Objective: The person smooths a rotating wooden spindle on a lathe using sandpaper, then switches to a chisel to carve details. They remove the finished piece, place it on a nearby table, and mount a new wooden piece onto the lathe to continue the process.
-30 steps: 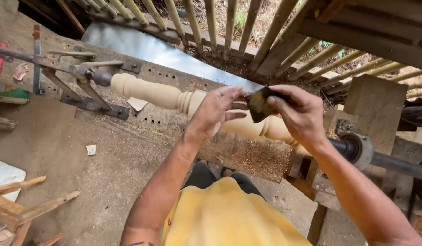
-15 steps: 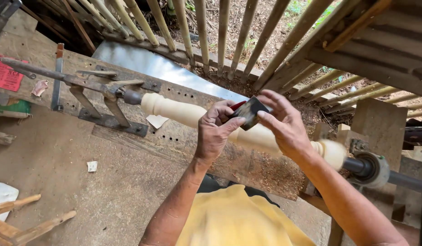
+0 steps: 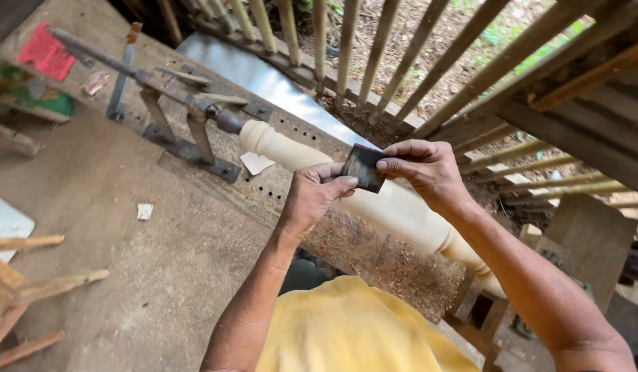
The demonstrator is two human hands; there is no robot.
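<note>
Both my hands pinch a small dark square of sandpaper [image 3: 364,167] just above a pale turned wooden spindle [image 3: 374,196]. My left hand [image 3: 315,196] grips its lower left edge with thumb and fingers. My right hand [image 3: 422,169] holds the right edge. The spindle lies across a wooden lathe bed, its left end against a metal tailstock [image 3: 198,114]. The sandpaper hangs slightly above the wood, apart from it as far as I can tell.
Sawdust covers the lathe bed [image 3: 374,262] below the spindle. A slatted wooden fence [image 3: 374,48] runs behind. Wooden sticks [image 3: 29,282] lie at the lower left, a red scrap [image 3: 47,52] at the upper left, paper bits [image 3: 145,211] on the ground.
The view has shifted right and down. My hands have drawn the sandpaper flatter between them, moving along the spindle, and it now shows as a spread square.
</note>
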